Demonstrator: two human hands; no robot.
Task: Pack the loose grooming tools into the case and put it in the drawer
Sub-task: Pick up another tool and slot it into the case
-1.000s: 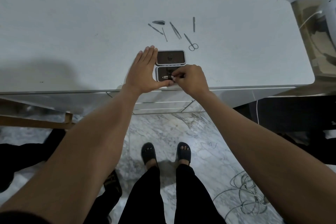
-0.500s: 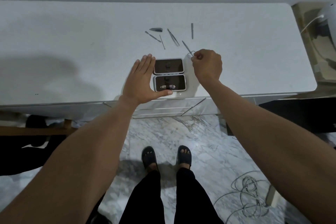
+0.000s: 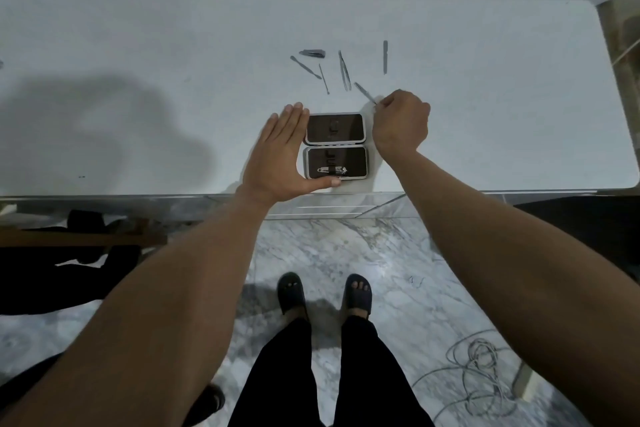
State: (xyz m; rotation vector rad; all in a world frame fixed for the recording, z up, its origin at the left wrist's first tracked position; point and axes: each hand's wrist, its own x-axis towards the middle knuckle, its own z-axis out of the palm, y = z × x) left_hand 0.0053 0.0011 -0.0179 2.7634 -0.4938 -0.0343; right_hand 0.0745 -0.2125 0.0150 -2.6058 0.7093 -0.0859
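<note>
Big white counter (image 3: 138,80) carries everything. Open case (image 3: 335,146) lies near front edge, both halves flat. Left hand (image 3: 282,158) flat, fingers together, pressed on case's left side, likely so it won't slide. Right hand (image 3: 400,123) pinched shut on scissors (image 3: 364,92), probably next to pack. Nail clipper (image 3: 331,169) already strapped in near half. Other loose tools (image 3: 344,71) wait farther back

One open case (image 3: 335,146) with two halves lies on the white table (image 3: 138,45). One nail clipper (image 3: 331,169) sits strapped inside it. Five loose tools (image 3: 344,70) lie beyond, and a sixth, the scissors (image 3: 364,92), is pinched in the right hand (image 3: 400,123). Two hands, two sandals (image 3: 291,291).
</note>
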